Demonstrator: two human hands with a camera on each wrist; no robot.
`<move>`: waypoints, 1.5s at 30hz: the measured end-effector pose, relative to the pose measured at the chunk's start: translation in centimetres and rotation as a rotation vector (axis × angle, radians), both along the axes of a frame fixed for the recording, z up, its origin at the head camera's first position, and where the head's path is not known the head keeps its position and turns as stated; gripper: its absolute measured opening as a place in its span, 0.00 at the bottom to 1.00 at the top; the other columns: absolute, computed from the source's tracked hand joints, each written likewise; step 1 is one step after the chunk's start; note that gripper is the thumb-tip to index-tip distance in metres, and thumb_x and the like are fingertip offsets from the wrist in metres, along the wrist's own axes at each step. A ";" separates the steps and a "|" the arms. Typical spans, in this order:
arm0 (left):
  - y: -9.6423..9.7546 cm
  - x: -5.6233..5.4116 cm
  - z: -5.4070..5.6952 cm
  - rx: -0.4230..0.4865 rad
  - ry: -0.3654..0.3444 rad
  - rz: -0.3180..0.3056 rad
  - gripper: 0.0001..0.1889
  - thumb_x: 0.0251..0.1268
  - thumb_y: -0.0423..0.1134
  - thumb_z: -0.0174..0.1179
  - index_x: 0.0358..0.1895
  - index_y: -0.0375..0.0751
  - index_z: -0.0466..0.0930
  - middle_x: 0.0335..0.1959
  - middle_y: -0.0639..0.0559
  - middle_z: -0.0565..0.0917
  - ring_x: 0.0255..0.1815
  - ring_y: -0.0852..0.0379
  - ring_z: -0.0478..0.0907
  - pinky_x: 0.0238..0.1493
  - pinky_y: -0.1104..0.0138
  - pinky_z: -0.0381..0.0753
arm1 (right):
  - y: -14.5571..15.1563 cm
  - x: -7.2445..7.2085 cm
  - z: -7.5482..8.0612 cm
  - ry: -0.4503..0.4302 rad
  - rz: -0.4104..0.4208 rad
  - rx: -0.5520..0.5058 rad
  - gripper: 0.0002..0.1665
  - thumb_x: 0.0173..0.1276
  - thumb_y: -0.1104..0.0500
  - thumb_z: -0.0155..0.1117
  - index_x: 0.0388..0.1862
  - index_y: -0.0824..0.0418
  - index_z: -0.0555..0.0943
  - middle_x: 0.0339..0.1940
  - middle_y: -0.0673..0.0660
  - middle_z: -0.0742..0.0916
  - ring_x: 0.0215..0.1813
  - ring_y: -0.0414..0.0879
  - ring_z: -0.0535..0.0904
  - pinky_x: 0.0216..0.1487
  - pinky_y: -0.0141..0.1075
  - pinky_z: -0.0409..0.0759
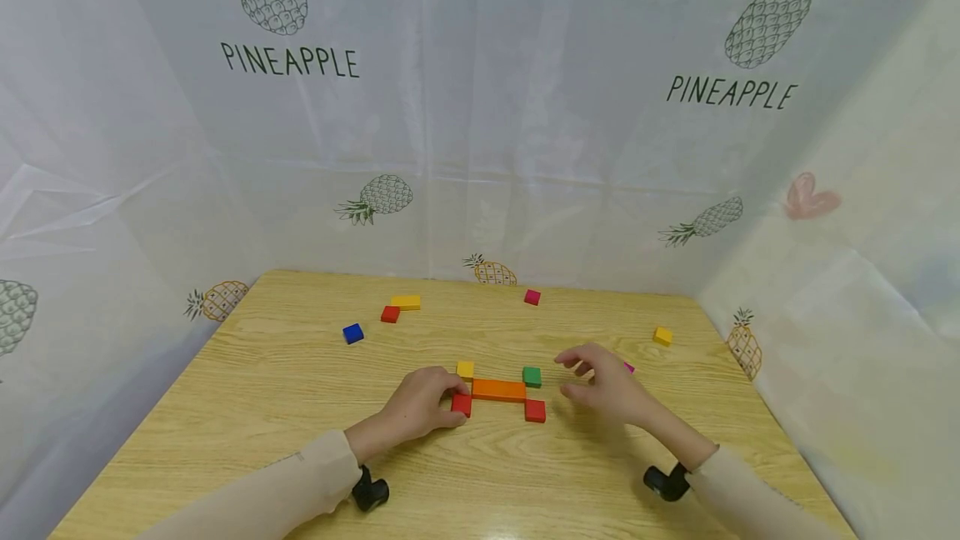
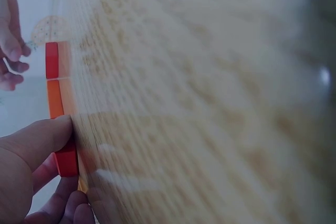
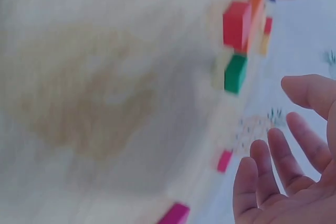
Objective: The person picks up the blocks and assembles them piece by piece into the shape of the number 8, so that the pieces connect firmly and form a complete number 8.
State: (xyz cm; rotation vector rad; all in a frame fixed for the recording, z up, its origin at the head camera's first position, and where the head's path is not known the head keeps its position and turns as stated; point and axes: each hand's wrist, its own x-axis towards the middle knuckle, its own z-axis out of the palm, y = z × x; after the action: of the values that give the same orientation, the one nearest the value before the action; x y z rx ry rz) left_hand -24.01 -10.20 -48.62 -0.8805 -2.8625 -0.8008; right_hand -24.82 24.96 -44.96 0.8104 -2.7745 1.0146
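My left hand [image 1: 422, 402] pinches a small red block [image 1: 461, 405] between thumb and fingers, at the left end of a long orange block [image 1: 498, 391]. In the left wrist view the thumb lies along the red block [image 2: 66, 160]. Just behind it is a yellow block [image 1: 465, 370]. By the orange block's right end lie a green block [image 1: 532, 377] and a second red block [image 1: 535, 411]. To the right, my right hand [image 1: 603, 386] hovers over the table with fingers spread and nothing in them. Part of a magenta block [image 1: 628, 367] shows behind it.
On the wooden table [image 1: 300, 407] toward the back lie a blue block [image 1: 353, 333], a red block [image 1: 390, 314], a long yellow block [image 1: 406, 302] and a crimson block [image 1: 532, 297]. Another yellow block [image 1: 662, 336] sits far right. A pineapple-print sheet [image 1: 480, 123] hangs behind.
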 end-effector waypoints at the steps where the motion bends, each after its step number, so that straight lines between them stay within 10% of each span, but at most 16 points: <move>1: 0.0 0.0 0.0 0.000 0.000 0.000 0.16 0.58 0.44 0.81 0.48 0.46 0.91 0.41 0.56 0.87 0.38 0.61 0.76 0.45 0.63 0.79 | 0.4 -0.2 0.2 0.009 -0.015 0.001 0.22 0.69 0.62 0.77 0.59 0.65 0.84 0.52 0.64 0.86 0.49 0.60 0.84 0.49 0.49 0.86; 19: -0.1 -0.1 -0.1 0.004 -0.010 0.003 0.15 0.59 0.44 0.81 0.48 0.47 0.91 0.41 0.57 0.87 0.39 0.59 0.78 0.47 0.61 0.80 | 10.1 -5.6 2.3 0.105 -0.182 0.096 0.27 0.71 0.63 0.74 0.66 0.70 0.80 0.58 0.71 0.84 0.57 0.70 0.81 0.59 0.65 0.78; 45: -0.2 -0.3 -0.5 0.009 -0.006 0.000 0.15 0.59 0.45 0.81 0.48 0.49 0.91 0.42 0.58 0.88 0.42 0.60 0.80 0.50 0.59 0.81 | 17.0 -9.0 -1.9 -0.033 -0.324 0.184 0.33 0.72 0.62 0.72 0.69 0.78 0.73 0.61 0.84 0.76 0.58 0.79 0.77 0.57 0.68 0.79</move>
State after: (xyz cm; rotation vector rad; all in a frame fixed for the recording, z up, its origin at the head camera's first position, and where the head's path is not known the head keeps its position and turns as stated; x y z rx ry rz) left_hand -24.32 -10.37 -49.09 -0.8792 -2.8616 -0.8164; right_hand -33.77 42.00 -46.88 0.3405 -2.9271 0.7313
